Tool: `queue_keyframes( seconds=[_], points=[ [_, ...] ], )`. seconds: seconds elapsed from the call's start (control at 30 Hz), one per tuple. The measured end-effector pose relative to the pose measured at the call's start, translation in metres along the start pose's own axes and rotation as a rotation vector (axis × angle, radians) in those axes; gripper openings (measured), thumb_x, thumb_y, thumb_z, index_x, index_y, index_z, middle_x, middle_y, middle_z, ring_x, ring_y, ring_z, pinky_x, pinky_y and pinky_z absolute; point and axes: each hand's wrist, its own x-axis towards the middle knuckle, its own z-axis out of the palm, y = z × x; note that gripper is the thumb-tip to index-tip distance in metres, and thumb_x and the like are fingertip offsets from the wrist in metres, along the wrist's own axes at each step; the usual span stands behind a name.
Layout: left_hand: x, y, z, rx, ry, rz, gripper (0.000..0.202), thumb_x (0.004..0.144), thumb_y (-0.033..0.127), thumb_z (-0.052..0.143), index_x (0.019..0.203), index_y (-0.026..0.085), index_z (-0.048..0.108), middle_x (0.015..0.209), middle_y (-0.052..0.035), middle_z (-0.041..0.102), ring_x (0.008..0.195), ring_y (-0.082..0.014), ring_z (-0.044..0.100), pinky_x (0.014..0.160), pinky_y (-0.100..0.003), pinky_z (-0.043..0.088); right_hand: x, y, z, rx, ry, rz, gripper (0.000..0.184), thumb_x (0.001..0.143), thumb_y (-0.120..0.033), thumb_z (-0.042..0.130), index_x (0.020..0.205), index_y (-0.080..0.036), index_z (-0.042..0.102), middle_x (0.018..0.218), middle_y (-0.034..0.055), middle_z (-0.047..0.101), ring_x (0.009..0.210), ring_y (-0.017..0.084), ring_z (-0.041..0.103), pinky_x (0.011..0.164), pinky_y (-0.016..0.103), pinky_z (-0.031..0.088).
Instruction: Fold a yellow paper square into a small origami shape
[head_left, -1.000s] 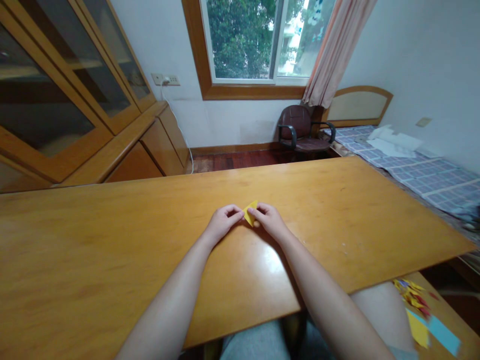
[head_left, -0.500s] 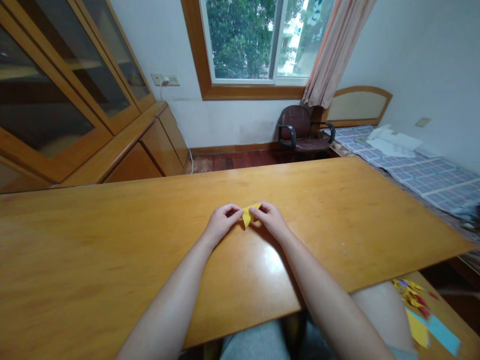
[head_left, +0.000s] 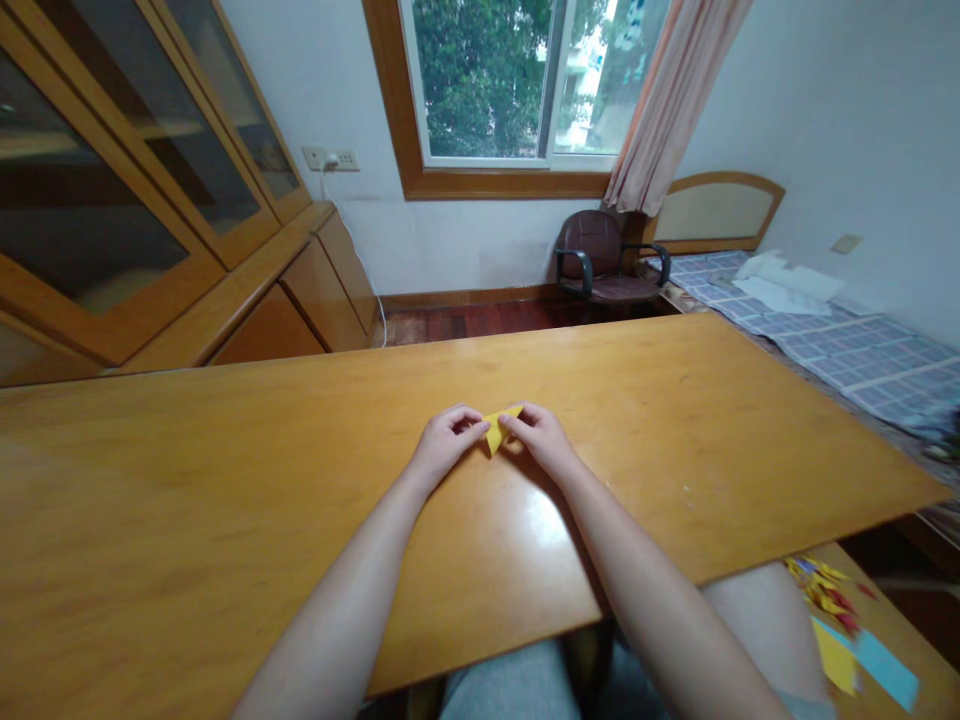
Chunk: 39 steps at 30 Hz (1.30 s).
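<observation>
A small folded piece of yellow paper sits between my two hands, just above the wooden table. My left hand pinches its left edge with thumb and forefinger. My right hand pinches its right side, fingers curled over it. Both forearms reach in from the near edge of the table. Most of the paper is hidden by my fingers.
A stool at the lower right carries coloured paper scraps and sheets. Beyond the table are a dark armchair, a bed, a window and glass-fronted cabinets on the left.
The yellow paper has been pressed flatter and lower between my fingertips, and its upper tip has dropped. Both hands have stayed almost in place.
</observation>
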Motion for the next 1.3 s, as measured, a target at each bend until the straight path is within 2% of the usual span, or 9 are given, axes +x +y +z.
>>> queue_keyframes(
  seconds=[0.3, 0.57, 0.8, 1.1, 1.3],
  points=[
    [-0.0005, 0.0055, -0.0017, -0.026, -0.028, -0.029, 0.022, 0.076, 0.038, 0.065, 0.074, 0.017, 0.067, 0.072, -0.0018, 0.065, 0.07, -0.0164, 0.058, 0.068, -0.026, 0.044, -0.0014, -0.0026, 0.0007, -0.017, -0.014, -0.007, 0.031, 0.075, -0.046, 0.069, 0.078, -0.015, 0.065, 0.07, 0.0007, 0.063, 0.063, 0.013, 0.054, 0.06, 0.024, 0.043],
    [-0.0005, 0.0016, -0.0013, -0.049, -0.027, -0.033, 0.023, 0.076, 0.04, 0.065, 0.075, 0.017, 0.068, 0.074, -0.0024, 0.067, 0.073, -0.0173, 0.059, 0.071, -0.027, 0.045, -0.0019, -0.0041, 0.0013, -0.018, -0.014, -0.003, 0.031, 0.075, -0.046, 0.069, 0.078, -0.016, 0.066, 0.069, 0.0006, 0.063, 0.063, 0.013, 0.054, 0.061, 0.025, 0.043],
    [-0.0012, 0.0081, -0.0017, -0.077, -0.028, -0.056, 0.021, 0.074, 0.038, 0.066, 0.071, 0.017, 0.068, 0.072, -0.0024, 0.067, 0.07, -0.017, 0.059, 0.07, -0.026, 0.045, -0.0014, -0.0014, 0.0, -0.029, -0.016, -0.011, 0.03, 0.077, -0.045, 0.068, 0.079, -0.015, 0.066, 0.071, 0.0011, 0.064, 0.063, 0.013, 0.055, 0.061, 0.025, 0.043],
    [0.0001, 0.0013, -0.002, -0.078, -0.031, -0.062, 0.021, 0.074, 0.037, 0.065, 0.07, 0.017, 0.069, 0.072, -0.0024, 0.069, 0.071, -0.0176, 0.06, 0.07, -0.027, 0.046, -0.0017, -0.004, 0.0006, -0.044, -0.015, -0.001, 0.032, 0.076, -0.047, 0.068, 0.078, -0.015, 0.066, 0.069, 0.0005, 0.064, 0.063, 0.013, 0.055, 0.061, 0.025, 0.043],
    [-0.0002, 0.0038, -0.0028, -0.074, -0.032, -0.046, 0.019, 0.075, 0.036, 0.065, 0.069, 0.018, 0.07, 0.072, -0.0023, 0.068, 0.072, -0.0178, 0.061, 0.071, -0.027, 0.046, -0.0016, -0.004, 0.0006, -0.036, -0.022, -0.006, 0.03, 0.076, -0.046, 0.068, 0.078, -0.016, 0.066, 0.07, 0.0008, 0.064, 0.063, 0.013, 0.055, 0.061, 0.025, 0.043]
  ],
)
